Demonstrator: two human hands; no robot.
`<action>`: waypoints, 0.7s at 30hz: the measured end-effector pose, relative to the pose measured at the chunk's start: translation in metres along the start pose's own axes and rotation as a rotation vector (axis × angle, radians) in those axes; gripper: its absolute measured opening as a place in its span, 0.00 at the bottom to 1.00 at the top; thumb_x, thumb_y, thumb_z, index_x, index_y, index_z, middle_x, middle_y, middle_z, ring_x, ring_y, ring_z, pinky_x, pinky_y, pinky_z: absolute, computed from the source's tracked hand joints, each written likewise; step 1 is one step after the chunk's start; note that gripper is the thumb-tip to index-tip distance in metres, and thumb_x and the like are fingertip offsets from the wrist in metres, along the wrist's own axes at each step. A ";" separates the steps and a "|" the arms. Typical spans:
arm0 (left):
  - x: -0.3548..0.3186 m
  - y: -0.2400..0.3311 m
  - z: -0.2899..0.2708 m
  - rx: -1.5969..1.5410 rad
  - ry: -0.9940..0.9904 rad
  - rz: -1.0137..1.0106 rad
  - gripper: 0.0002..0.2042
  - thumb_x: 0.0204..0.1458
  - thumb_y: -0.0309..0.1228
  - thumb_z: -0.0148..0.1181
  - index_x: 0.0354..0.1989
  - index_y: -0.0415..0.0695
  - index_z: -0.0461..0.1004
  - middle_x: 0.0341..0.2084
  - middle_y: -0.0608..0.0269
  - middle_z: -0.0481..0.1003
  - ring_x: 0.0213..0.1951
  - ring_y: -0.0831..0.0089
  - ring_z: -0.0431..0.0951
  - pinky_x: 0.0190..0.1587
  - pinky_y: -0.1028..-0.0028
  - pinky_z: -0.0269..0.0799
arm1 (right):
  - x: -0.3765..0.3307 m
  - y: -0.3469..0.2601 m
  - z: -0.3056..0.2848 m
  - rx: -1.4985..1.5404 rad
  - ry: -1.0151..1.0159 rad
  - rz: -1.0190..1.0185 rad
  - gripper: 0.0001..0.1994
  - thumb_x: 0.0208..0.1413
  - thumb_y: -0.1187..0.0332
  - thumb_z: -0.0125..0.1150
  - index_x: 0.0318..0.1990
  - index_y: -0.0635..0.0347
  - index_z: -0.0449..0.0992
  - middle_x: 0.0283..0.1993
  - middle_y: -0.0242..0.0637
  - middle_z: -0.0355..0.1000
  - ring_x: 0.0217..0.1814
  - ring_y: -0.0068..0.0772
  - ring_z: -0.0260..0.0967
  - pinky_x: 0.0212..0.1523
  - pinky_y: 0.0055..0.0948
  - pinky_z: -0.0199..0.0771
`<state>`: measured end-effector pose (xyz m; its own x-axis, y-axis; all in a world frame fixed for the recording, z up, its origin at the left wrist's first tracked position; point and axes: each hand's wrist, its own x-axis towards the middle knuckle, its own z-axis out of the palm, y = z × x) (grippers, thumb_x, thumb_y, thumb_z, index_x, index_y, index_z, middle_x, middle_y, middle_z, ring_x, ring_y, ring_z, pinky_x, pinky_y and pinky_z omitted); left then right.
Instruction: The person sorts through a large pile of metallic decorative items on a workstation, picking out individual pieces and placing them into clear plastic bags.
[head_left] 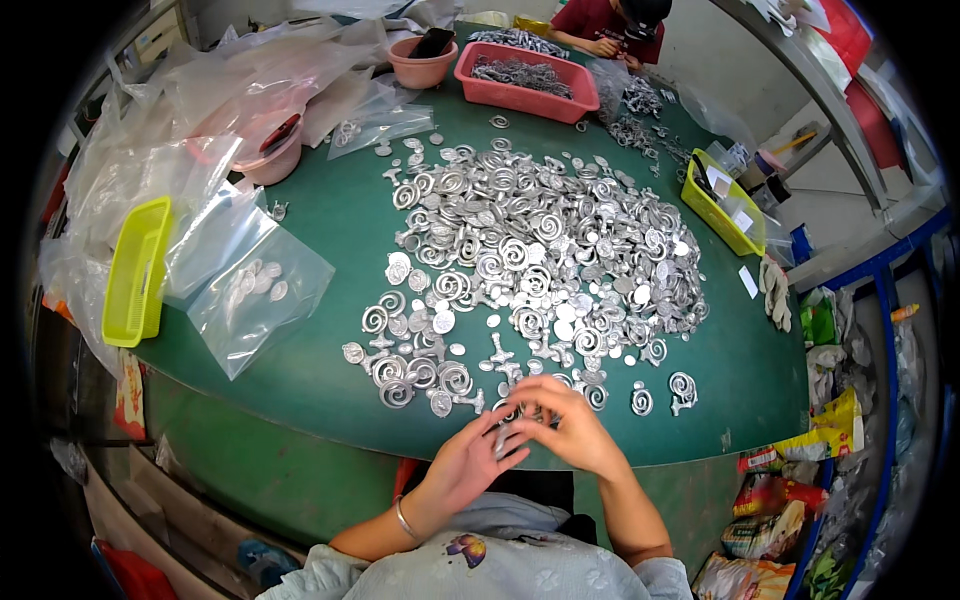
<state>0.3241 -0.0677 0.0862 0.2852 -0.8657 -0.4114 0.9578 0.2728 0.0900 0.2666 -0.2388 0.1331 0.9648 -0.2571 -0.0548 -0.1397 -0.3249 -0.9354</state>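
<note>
A big heap of silver metal pieces [530, 250], spirals and round discs, covers the middle of a green table [330, 215]. At the table's near edge my left hand [468, 462] and my right hand [570, 425] meet, fingers pinched together on a small silver spiral piece [513, 412] between them. A thin bracelet sits on my left wrist. More spiral pieces [412, 370] lie just beyond my fingers.
Clear plastic bags [250, 290], one with a few discs, lie at the left beside a yellow-green tray [137, 272]. Pink tubs [523, 80] stand at the back. Another yellow-green tray [722, 205] is at the right. Another person [610, 25] works at the far side.
</note>
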 end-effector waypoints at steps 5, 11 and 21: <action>0.023 -0.007 -0.053 -0.421 -0.659 -0.244 0.20 0.62 0.37 0.43 0.56 0.36 0.65 0.45 0.55 0.72 0.47 0.67 0.72 0.51 0.70 0.68 | 0.019 0.021 -0.016 -0.866 0.396 -0.156 0.15 0.44 0.69 0.66 0.40 0.64 0.75 0.37 0.40 0.68 0.42 0.42 0.62 0.42 0.36 0.62; -0.001 0.004 0.010 0.046 -0.061 -0.079 0.24 0.61 0.36 0.39 0.64 0.38 0.54 0.56 0.48 0.65 0.54 0.61 0.69 0.55 0.66 0.66 | 0.018 0.043 -0.020 -0.675 0.468 -0.099 0.06 0.48 0.74 0.62 0.34 0.66 0.77 0.29 0.40 0.70 0.32 0.41 0.66 0.34 0.35 0.65; 0.028 -0.007 -0.037 -0.260 -0.454 -0.022 0.17 0.59 0.31 0.47 0.54 0.36 0.65 0.48 0.53 0.70 0.53 0.59 0.70 0.58 0.62 0.65 | 0.014 0.010 -0.011 -0.138 0.349 0.074 0.05 0.50 0.74 0.61 0.35 0.65 0.77 0.27 0.36 0.72 0.24 0.25 0.65 0.26 0.23 0.65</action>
<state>0.3247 -0.0785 0.0404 0.3062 -0.9515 0.0288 0.9402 0.2975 -0.1661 0.2765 -0.2555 0.1271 0.8204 -0.5712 0.0239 -0.2581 -0.4075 -0.8760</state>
